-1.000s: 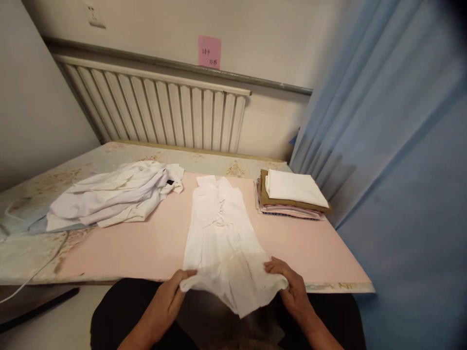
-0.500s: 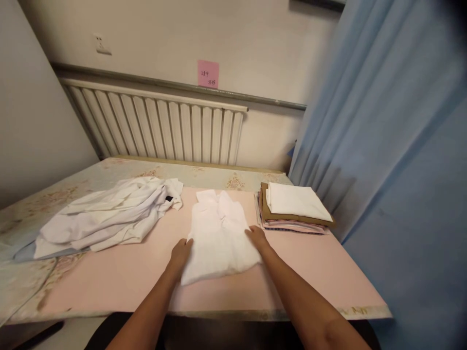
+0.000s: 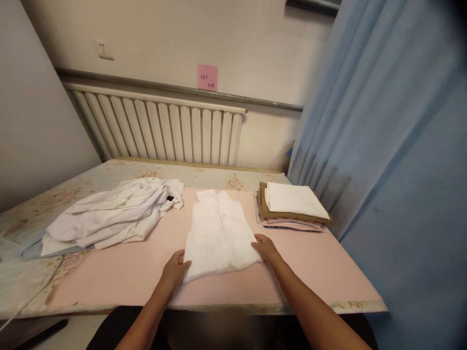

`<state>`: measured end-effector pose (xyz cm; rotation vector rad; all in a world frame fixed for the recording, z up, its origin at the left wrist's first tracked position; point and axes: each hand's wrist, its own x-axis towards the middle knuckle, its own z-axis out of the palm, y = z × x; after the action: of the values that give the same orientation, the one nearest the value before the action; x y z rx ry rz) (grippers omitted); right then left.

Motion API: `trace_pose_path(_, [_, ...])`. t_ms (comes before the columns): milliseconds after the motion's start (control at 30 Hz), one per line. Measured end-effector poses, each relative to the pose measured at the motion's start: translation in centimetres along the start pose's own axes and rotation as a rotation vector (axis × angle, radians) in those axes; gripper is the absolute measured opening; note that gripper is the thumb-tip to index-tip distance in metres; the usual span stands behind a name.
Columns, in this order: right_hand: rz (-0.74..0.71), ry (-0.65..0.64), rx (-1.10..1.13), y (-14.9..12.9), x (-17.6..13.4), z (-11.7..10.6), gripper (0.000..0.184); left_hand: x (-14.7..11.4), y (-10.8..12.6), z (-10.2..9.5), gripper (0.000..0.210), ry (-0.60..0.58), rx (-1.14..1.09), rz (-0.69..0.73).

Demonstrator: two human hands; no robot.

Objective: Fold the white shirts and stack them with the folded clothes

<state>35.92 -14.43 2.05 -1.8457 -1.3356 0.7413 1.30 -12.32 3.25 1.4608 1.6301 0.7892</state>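
Observation:
A white collared shirt (image 3: 219, 243), its sides and lower part folded in, lies flat on a pink sheet (image 3: 138, 277) in front of me, collar end away. At its lower left edge my left hand (image 3: 175, 269) grips the cloth, thumb on top and the other fingers partly hidden. My right hand (image 3: 266, 248) pinches the right edge a little higher up, thumb over the fabric. Left of the shirt is a loose heap of white garments (image 3: 113, 211) with a small dark patch near its right end.
A stack of folded clothes (image 3: 295, 216), white on brown on top, sits at the right rear. Flowered cloth (image 3: 80, 187) covers the table around the sheet. Behind stands a radiator (image 3: 164, 126); a blue curtain (image 3: 365, 121) hangs along the right side. A cord (image 3: 40, 296) crosses the left front.
Both hands have slid down the shirt's sides toward me, the right one also slightly outward. The shirt stays in nearly the same place, its left edge showing a step. The view has shifted slightly.

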Motion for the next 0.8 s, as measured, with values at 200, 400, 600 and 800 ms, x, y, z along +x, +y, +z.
trace_pose_path(200, [-0.027, 0.131, -0.057, 1.8, -3.7, -0.5, 0.047, -0.8, -0.7, -0.2, 0.045, -0.05, 0.14, 0.067])
trace_pose_path(400, [-0.126, 0.169, -0.12, 2.2, -6.5, -0.3, 0.041, -2.0, -1.9, -0.5, 0.047, -0.127, 0.411, 0.164])
trace_pose_path(600, [-0.139, 0.211, -0.202, 2.1, -7.0, 0.2, 0.038, -3.6, -1.0, 1.7, 0.042, 0.239, 0.672, 0.387])
trace_pose_path(800, [-0.093, 0.224, -0.219, 2.1, -6.5, 0.4, 0.037, -3.2, 2.7, 8.5, 0.043, 0.235, 0.68, 0.682])
